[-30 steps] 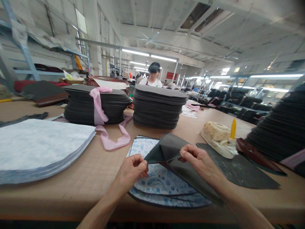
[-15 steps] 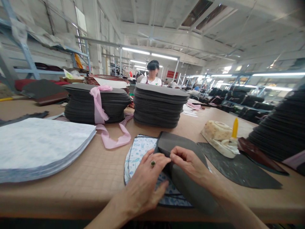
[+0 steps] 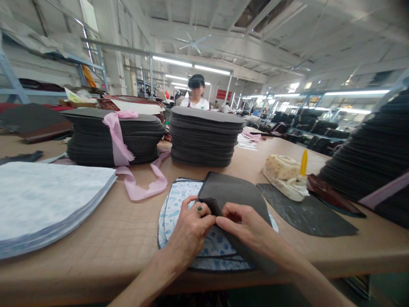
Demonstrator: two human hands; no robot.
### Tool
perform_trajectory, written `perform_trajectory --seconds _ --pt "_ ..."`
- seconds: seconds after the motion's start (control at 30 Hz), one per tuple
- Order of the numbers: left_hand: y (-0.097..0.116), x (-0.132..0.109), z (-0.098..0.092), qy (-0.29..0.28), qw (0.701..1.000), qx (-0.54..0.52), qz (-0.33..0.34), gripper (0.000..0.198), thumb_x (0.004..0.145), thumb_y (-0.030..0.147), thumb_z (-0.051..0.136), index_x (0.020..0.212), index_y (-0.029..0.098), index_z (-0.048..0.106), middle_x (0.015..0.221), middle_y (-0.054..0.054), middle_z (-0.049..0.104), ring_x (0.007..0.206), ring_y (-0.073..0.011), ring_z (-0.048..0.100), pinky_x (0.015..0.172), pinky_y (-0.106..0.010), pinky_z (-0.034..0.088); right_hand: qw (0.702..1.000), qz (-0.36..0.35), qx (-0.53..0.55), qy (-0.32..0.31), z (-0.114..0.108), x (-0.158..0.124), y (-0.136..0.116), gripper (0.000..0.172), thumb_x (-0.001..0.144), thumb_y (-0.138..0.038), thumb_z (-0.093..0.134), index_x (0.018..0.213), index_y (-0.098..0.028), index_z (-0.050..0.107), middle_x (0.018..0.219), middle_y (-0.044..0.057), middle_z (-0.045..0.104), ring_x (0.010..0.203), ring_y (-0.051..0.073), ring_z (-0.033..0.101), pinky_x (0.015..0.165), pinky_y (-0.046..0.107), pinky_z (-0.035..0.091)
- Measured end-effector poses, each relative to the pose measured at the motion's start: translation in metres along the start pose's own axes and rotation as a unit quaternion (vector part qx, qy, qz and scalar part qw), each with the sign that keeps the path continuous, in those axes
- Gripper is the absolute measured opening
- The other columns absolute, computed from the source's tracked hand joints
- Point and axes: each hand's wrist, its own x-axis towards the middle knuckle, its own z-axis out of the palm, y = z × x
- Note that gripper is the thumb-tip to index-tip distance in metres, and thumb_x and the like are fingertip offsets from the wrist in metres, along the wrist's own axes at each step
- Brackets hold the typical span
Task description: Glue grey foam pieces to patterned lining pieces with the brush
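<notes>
My left hand (image 3: 193, 221), with a green-stoned ring, is closed in a pinch at the left edge of a dark grey curved sheet (image 3: 234, 189). My right hand (image 3: 244, 221) pinches the same edge, its fingertips touching those of the left. A fold of the sheet's edge lies between the two hands. Beneath it rest several blue-and-white patterned pieces (image 3: 179, 198) with dark bound edges, lying flat on the table (image 3: 128, 230). The part of the sheet under my fingers is hidden.
Behind stand two stacks of dark sheets, one (image 3: 204, 138) loose, another (image 3: 89, 138) tied with pink cloth (image 3: 116, 140). Patterned white sheets (image 3: 54, 192) are piled left. At right are a container with a yellow handle (image 3: 284, 172), a dark piece (image 3: 306, 213) and a tall stack (image 3: 361, 157). A person (image 3: 195, 100) is beyond.
The view has shifted slightly to the right. My left fingers have closed in and met my right fingertips at the grey sheet's edge. The sheet now lies flatter over the patterned pieces.
</notes>
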Motion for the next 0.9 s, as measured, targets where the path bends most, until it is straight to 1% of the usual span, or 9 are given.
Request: perform_trajectory --seconds 0.1,0.2,0.3,0.47,0.6,0.67,0.73,0.8,0.9 --pt "-0.002 0.002 -0.001 -0.007 1.000 0.013 0.027 0.028 0.084 0.006 0.038 0.081 0.022 0.060 0.072 0.003 0.055 0.077 -0.0126 0.053 0.099 -0.040 0.022 1.000 0.010 -0.008 0.024 -0.008 0.001 0.001 0.030 0.083 -0.030 0.045 0.056 -0.019 0.035 0.055 -0.006 0.032 0.053 0.008 0.031 0.049 0.023 0.024" --pt "-0.008 0.003 -0.002 -0.015 0.997 0.045 0.056 0.026 0.085 0.007 0.038 0.078 0.022 0.059 0.072 0.002 0.055 0.077 -0.0131 0.053 0.101 -0.042 0.022 0.998 0.022 0.017 0.057 -0.016 0.005 0.004 0.028 0.082 -0.032 0.045 0.057 -0.019 0.040 0.054 -0.006 0.039 0.053 0.009 0.038 0.050 0.023 0.028" --pt "-0.015 0.001 -0.004 -0.018 0.995 0.063 0.069 0.025 0.085 0.009 0.039 0.076 0.022 0.058 0.070 0.003 0.055 0.074 -0.0125 0.053 0.102 -0.043 0.023 0.995 0.029 0.060 0.080 -0.023 0.010 0.009 0.027 0.082 -0.033 0.045 0.059 -0.019 0.044 0.053 -0.004 0.047 0.053 0.010 0.044 0.053 0.023 0.033" --pt "-0.022 -0.004 -0.006 -0.019 0.995 0.076 0.063 0.026 0.084 0.005 0.039 0.080 0.023 0.059 0.073 0.004 0.055 0.074 -0.0104 0.054 0.106 -0.042 0.021 0.989 0.034 0.116 0.081 -0.024 0.016 0.015 0.026 0.080 -0.034 0.047 0.059 -0.019 0.046 0.053 -0.003 0.052 0.053 0.010 0.050 0.055 0.023 0.038" --pt "-0.011 -0.001 -0.008 -0.014 0.996 0.083 0.034 0.019 0.081 0.009 0.047 0.082 0.021 0.060 0.071 0.003 0.056 0.072 -0.0130 0.056 0.104 -0.045 0.027 0.988 0.033 0.143 0.047 -0.017 0.022 0.015 0.024 0.079 -0.035 0.048 0.061 -0.018 0.047 0.053 -0.003 0.053 0.052 0.010 0.050 0.053 0.022 0.039" --pt "-0.001 0.003 -0.010 -0.028 0.995 0.092 0.006 0.013 0.078 0.013 0.054 0.087 0.020 0.060 0.075 0.001 0.060 0.077 -0.0168 0.058 0.101 -0.047 0.030 0.987 0.029 0.153 0.035 -0.012 0.027 0.014 0.024 0.078 -0.036 0.048 0.061 -0.018 0.047 0.053 -0.003 0.052 0.051 0.010 0.050 0.052 0.022 0.039" --pt "0.007 0.008 -0.011 -0.034 0.995 0.091 -0.010 0.012 0.077 0.016 0.058 0.088 0.018 0.060 0.081 -0.001 0.062 0.082 -0.0192 0.059 0.099 -0.048 0.033 0.986 0.019 0.162 0.027 -0.009 0.030 0.010 0.025 0.078 -0.036 0.049 0.060 -0.019 0.045 0.052 -0.004 0.051 0.050 0.009 0.049 0.052 0.022 0.039" --pt "0.010 0.010 -0.011 -0.017 0.998 0.064 -0.017 0.006 0.079 0.015 0.056 0.082 0.019 0.060 0.080 0.000 0.064 0.082 -0.0179 0.060 0.097 -0.045 0.034 0.985 0.003 0.170 0.015 -0.008 0.031 0.005 0.026 0.079 -0.036 0.050 0.060 -0.018 0.046 0.052 -0.004 0.051 0.051 0.010 0.050 0.052 0.022 0.040" --pt "0.004 0.009 -0.012 -0.005 0.998 -0.020 -0.059 0.014 0.080 0.011 0.053 0.073 0.021 0.060 0.075 0.003 0.065 0.079 -0.0150 0.060 0.095 -0.042 0.033 0.986 -0.026 0.166 0.006 -0.014 0.026 -0.002 0.029 0.082 -0.039 0.048 0.065 -0.016 0.053 0.061 0.000 0.056 0.060 0.012 0.054 0.060 0.024 0.044"
